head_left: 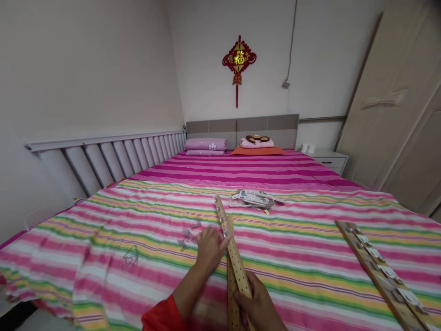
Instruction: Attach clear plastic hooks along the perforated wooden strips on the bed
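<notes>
My right hand is wrapped around the lower part of a long wooden strip with rows of small holes. Several small shiny clips or hooks sit along the strip's far end. Beneath it lies a second perforated strip, partly covered. My left hand is palm down at the upper left of the held strip, its thumb spread towards the strip's edge and its other fingers bent. Just left of those fingers, small clear and metallic pieces lie loose on the bed. The left fingertips are partly hidden.
A striped cloth covers the bed. Beyond the strips lies a clear plastic packet. At the right are boards carrying several pieces; a thin tangled thing lies left. Folded bedding rests by the headboard; a railing runs left.
</notes>
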Demonstrator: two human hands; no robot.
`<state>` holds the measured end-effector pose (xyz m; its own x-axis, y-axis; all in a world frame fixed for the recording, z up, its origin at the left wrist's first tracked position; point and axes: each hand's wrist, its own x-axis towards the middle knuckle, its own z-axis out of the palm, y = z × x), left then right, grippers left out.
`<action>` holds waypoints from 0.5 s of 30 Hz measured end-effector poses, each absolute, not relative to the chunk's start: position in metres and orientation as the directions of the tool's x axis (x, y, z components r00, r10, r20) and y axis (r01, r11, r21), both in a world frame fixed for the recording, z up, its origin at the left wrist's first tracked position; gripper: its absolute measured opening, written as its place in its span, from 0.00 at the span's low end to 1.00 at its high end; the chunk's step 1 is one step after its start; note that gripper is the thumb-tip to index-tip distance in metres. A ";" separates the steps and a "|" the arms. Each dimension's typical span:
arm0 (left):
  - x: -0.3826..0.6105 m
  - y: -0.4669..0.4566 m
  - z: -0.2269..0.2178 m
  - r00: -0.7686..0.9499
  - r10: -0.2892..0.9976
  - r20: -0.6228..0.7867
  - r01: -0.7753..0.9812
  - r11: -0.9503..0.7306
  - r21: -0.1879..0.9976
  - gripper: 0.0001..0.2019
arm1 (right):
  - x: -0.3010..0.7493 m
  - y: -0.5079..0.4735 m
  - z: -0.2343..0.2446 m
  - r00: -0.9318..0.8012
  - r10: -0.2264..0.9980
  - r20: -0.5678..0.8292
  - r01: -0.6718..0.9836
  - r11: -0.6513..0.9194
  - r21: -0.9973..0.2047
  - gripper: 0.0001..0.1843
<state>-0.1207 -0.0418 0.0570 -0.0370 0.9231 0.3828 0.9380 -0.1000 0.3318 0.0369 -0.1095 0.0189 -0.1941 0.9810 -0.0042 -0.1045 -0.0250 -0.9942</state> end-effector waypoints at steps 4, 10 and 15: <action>-0.120 -0.026 0.052 -0.065 0.958 0.281 0.936 -0.038 0.349 0.19 | 0.035 -0.110 0.017 -0.202 0.979 0.010 -0.129 -0.016 -0.991 0.19; -0.150 -0.015 0.067 -0.080 0.966 0.245 0.949 -0.002 0.317 0.20 | 0.046 -0.110 0.005 -0.212 0.977 -0.006 -0.114 -0.031 -0.993 0.21; -0.145 -0.006 0.076 -0.107 0.967 0.232 0.941 0.023 0.339 0.23 | 0.045 -0.115 -0.001 -0.190 0.979 0.073 -0.078 0.059 -0.995 0.18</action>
<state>-0.1451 -0.0061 0.0762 -0.1068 0.9668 0.2320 0.9406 0.0226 0.3388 0.0453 -0.1153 -0.0011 -0.1898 0.9791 0.0726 -0.0776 0.0587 -0.9953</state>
